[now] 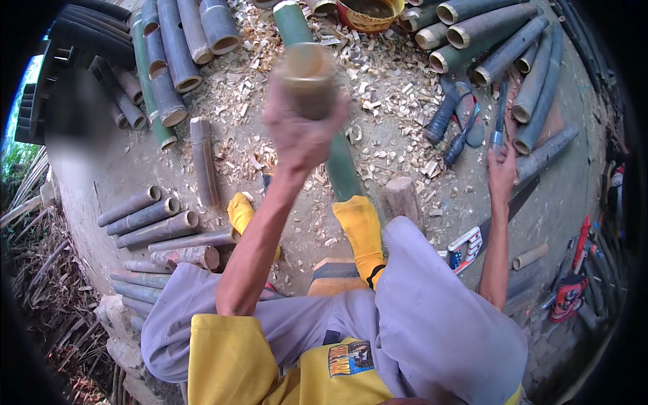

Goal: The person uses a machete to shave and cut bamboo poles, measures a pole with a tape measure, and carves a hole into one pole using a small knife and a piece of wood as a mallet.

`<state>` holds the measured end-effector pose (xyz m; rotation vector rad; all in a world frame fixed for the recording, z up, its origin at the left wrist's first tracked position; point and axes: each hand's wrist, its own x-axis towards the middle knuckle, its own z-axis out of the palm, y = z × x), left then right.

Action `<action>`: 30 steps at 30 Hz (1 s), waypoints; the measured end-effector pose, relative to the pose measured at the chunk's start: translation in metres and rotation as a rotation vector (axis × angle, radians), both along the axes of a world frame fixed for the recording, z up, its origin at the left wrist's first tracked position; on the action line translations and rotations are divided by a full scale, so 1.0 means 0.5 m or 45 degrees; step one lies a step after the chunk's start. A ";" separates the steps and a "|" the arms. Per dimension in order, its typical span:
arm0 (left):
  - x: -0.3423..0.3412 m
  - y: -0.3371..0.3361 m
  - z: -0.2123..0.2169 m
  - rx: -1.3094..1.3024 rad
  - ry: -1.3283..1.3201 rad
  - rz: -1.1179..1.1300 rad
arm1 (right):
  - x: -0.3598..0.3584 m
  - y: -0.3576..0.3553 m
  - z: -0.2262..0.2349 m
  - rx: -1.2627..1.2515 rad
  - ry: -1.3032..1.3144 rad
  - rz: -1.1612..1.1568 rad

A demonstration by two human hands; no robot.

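My left hand [300,135] is raised over the middle of the ground, closed around a short piece of bamboo tube [310,74]. Hand and tube are smeared by motion; the tube's open end faces up. Below them a green bamboo pole [343,169] runs away from my yellow-socked foot [358,226]. Far out to the right, my right hand [501,172] has its fingers closed on the near end of a slim dark tool [498,128] with a silver band. Its exact kind cannot be made out. Cut bamboo tubes lie right beside that hand.
Pale shavings [391,94] cover the ground ahead. Dark-handled tools [445,115] lie left of my right hand. A handsaw [466,246] lies beneath my right forearm. Bamboo tubes [179,61] are grouped on both sides. A wood block [403,199] stands near my knee; a bucket [368,20] is far ahead.
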<state>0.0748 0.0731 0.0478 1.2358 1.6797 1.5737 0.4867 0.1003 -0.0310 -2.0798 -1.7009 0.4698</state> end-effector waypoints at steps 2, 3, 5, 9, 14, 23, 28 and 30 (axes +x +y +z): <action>-0.030 -0.027 0.001 0.089 -0.280 0.118 | 0.114 -0.009 -0.118 0.068 -0.621 0.111; -0.029 -0.041 0.005 0.095 -0.354 0.149 | 0.135 -0.004 -0.150 0.015 -0.544 0.073; -0.025 -0.053 0.006 0.171 -0.448 0.210 | 0.155 0.015 -0.192 -0.079 -0.394 -0.012; 0.017 -0.059 -0.027 0.294 -0.512 0.338 | 0.171 0.070 -0.231 -0.151 -0.368 -0.160; 0.026 -0.073 -0.069 0.332 -0.392 0.346 | 0.149 0.116 -0.226 -0.291 -0.288 -0.299; 0.035 -0.125 -0.084 0.277 -0.114 0.241 | 0.029 -0.062 -0.142 -0.186 0.824 -0.598; 0.035 -0.132 -0.088 0.242 -0.163 0.319 | -0.051 -0.135 -0.081 0.051 0.748 -0.255; 0.034 -0.135 -0.084 0.215 -0.129 0.292 | -0.085 -0.123 -0.012 -0.151 0.750 -0.203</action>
